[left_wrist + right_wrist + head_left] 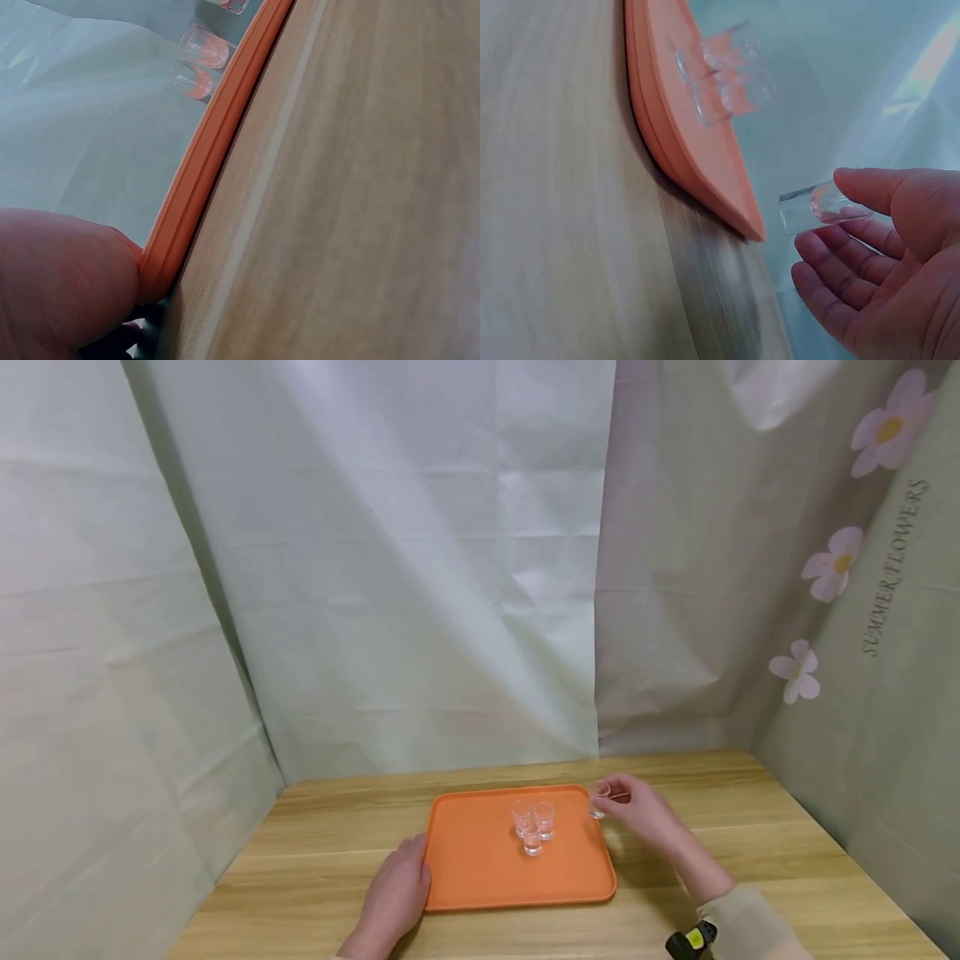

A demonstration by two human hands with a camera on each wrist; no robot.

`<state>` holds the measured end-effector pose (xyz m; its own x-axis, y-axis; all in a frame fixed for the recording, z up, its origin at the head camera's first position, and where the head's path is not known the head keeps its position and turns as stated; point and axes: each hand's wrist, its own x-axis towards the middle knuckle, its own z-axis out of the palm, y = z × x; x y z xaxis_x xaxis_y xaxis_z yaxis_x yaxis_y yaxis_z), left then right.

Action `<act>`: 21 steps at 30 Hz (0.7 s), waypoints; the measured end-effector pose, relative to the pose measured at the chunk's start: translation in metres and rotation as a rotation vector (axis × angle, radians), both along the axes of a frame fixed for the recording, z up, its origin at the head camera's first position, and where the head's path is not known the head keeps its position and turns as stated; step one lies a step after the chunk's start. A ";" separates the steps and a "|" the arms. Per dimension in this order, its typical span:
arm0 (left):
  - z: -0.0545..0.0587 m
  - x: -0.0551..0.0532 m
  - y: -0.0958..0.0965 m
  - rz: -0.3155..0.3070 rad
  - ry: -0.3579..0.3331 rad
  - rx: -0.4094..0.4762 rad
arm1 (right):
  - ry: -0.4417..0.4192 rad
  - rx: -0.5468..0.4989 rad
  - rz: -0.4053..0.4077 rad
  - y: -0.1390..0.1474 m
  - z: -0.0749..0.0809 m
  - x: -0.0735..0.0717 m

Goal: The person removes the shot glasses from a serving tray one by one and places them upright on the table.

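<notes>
Small clear glass (pixel 598 798) pinched between thumb and fingers of the right hand (pixel 645 818), held just off the far right corner of the orange tray (pixel 480 868); from the right wrist view I see the glass (pixel 821 206) clear of the tray's corner (pixel 705 157), apart from it, tipped on its side in the grip. On the tray, right of its centre, 3 more clear glasses (pixel 533 823) stand upright in a tight cluster, touching or nearly so. Left hand (pixel 397 889) rests against the tray's near left edge, fingers relaxed and flat, not curled round anything; the left wrist view shows the thumb (pixel 67 277) pressed to the tray rim (pixel 202 180). I read this as the carry step: the 4th glass being brought in toward the tray while the other hand steadies it. Next move, as I judge it, calls for righting the glass, lifting it over the raised rim and setting it beside the cluster without knocking the 3. Tray sits on a wooden table (pixel 750 860); pale cloth backdrop (pixel 420 568) behind.
</notes>
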<state>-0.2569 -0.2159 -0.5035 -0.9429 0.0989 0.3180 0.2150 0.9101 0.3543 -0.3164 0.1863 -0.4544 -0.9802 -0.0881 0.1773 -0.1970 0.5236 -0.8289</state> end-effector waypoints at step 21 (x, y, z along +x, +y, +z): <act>0.001 0.001 0.000 -0.004 -0.003 -0.014 | 0.018 0.005 -0.044 0.040 -0.013 -0.016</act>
